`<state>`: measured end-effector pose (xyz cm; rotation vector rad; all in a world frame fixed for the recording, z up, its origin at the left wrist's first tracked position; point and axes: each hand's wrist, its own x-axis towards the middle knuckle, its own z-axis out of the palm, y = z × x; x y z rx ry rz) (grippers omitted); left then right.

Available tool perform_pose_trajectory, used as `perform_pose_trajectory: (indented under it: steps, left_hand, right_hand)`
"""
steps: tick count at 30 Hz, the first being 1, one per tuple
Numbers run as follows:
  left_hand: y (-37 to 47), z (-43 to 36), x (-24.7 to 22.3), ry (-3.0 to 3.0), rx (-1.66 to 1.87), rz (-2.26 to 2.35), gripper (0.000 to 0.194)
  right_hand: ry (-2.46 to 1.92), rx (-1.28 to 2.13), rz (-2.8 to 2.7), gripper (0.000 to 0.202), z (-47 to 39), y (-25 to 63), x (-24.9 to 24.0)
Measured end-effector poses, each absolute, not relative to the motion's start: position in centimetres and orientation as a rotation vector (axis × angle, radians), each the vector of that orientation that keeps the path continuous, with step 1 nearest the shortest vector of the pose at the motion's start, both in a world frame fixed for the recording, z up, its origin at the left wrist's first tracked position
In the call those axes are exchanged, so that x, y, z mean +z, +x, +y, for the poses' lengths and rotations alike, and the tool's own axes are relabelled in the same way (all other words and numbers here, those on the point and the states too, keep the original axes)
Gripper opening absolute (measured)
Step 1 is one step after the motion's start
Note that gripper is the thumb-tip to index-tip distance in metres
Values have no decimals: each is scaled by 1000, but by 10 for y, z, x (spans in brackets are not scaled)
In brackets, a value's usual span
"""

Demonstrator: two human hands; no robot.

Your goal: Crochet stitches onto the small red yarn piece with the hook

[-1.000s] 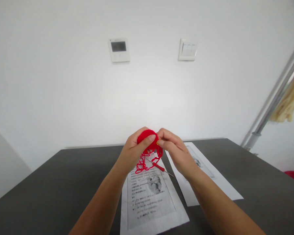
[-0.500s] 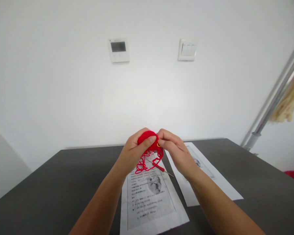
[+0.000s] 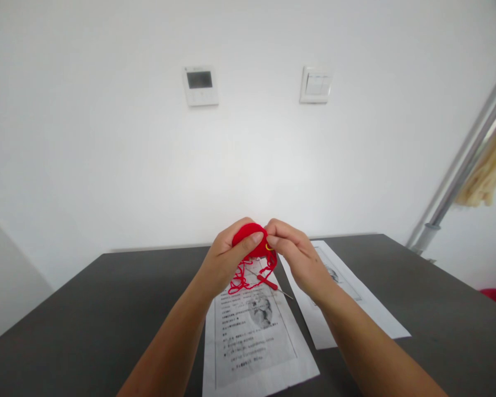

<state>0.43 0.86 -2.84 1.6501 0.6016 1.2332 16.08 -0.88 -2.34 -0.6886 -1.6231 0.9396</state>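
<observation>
Left hand (image 3: pixel 225 251) clamps red yarn piece (image 3: pixel 248 230), centre of frame, between thumb and fingers. Right hand (image 3: pixel 296 249) pinches its right edge, by yellow ring (image 3: pixel 269 247). Rounded body seems already formed, dense, solid red; loose yarn (image 3: pixel 236 285) below looks unworked. Red-handled tool (image 3: pixel 267 282) lies on printed sheet (image 3: pixel 256 353), lower centre.

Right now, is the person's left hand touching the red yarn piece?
Touching. The head view shows the left hand gripping the red yarn piece, its thumb lying across the front.
</observation>
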Motion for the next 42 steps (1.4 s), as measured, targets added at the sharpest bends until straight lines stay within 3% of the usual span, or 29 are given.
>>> perform_pose_trajectory:
  steps: [42]
  left_hand:
    - [3, -1, -23, 1785, 1198, 753, 17]
  right_hand:
    - [-702, 803, -1679, 17, -11, 164, -20]
